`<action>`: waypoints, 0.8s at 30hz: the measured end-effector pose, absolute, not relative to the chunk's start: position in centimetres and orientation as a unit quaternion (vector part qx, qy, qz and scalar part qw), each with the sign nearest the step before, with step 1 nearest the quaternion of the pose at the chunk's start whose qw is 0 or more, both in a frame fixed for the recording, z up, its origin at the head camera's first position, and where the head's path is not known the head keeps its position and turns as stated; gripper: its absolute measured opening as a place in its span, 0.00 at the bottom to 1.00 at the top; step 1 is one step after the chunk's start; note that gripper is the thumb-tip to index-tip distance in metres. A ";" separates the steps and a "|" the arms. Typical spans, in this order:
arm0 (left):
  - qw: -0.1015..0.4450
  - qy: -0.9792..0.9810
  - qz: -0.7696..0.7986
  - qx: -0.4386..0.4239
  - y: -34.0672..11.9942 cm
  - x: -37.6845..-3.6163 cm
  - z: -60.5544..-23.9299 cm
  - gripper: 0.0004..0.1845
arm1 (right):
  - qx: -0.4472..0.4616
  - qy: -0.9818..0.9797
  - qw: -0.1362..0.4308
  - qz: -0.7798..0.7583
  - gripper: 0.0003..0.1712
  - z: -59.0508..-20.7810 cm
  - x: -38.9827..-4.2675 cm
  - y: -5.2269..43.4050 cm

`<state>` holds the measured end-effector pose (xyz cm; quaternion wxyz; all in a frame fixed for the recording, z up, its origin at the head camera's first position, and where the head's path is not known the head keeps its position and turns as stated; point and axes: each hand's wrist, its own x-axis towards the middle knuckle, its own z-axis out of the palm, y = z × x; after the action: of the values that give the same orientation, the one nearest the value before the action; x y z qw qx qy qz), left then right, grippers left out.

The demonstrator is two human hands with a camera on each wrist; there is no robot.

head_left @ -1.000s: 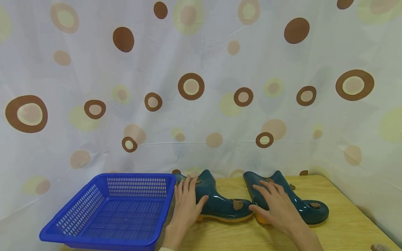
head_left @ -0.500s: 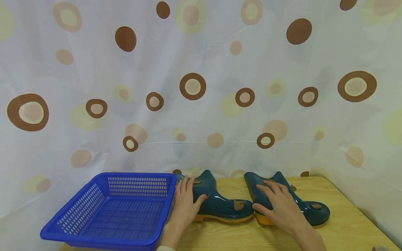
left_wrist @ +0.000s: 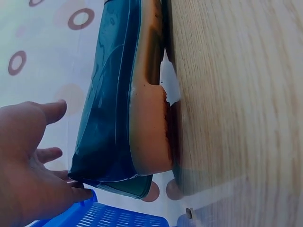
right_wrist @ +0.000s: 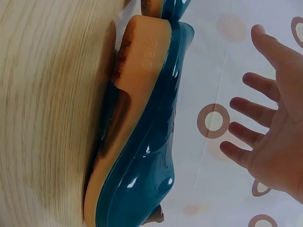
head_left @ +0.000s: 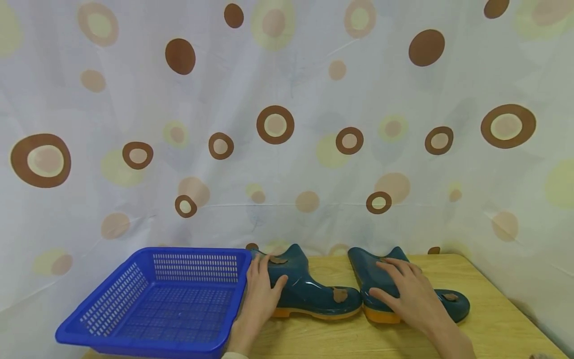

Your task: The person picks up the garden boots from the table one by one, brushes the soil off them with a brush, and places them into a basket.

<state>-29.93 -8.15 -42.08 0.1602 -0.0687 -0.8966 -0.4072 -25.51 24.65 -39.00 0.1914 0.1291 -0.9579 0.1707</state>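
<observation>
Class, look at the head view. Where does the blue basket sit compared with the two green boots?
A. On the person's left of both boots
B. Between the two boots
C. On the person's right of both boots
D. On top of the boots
A: the blue basket sits at the table's left end, with the left boot and then the right boot further right.

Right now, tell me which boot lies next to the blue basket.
The left boot under the left hand; its shaft nearly meets the blue basket.

Two teal boots [head_left: 314, 291] [head_left: 403, 289], one blue basket [head_left: 112, 309], one wooden table [head_left: 493, 319], two hands [head_left: 262, 294] [head_left: 410, 294].
</observation>
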 end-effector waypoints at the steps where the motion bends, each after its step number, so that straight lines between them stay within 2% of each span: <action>1: 0.162 -0.896 -0.408 -0.060 -8.1 -29.9 -42.1 0.34 | 0.127 -0.958 0.189 0.172 0.38 -39.0 -25.5 24.8; 7: 0.173 -0.889 -0.423 -0.028 -7.7 -30.0 -41.8 0.31 | 0.119 -0.961 0.186 0.169 0.38 -38.6 -25.4 25.7; 18: 0.244 -0.880 -0.406 -0.025 -7.5 -29.7 -41.7 0.21 | 0.097 -0.965 0.177 0.169 0.35 -38.5 -24.8 27.8; 24: 0.260 -0.883 -0.390 -0.019 -7.6 -29.8 -42.0 0.19 | 0.089 -0.968 0.162 0.173 0.36 -38.6 -24.6 28.5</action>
<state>-29.80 -7.60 -41.97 0.2596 -0.0189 -0.8834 -0.3897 -24.62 28.47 -38.61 0.1618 0.0892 -0.9675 0.1725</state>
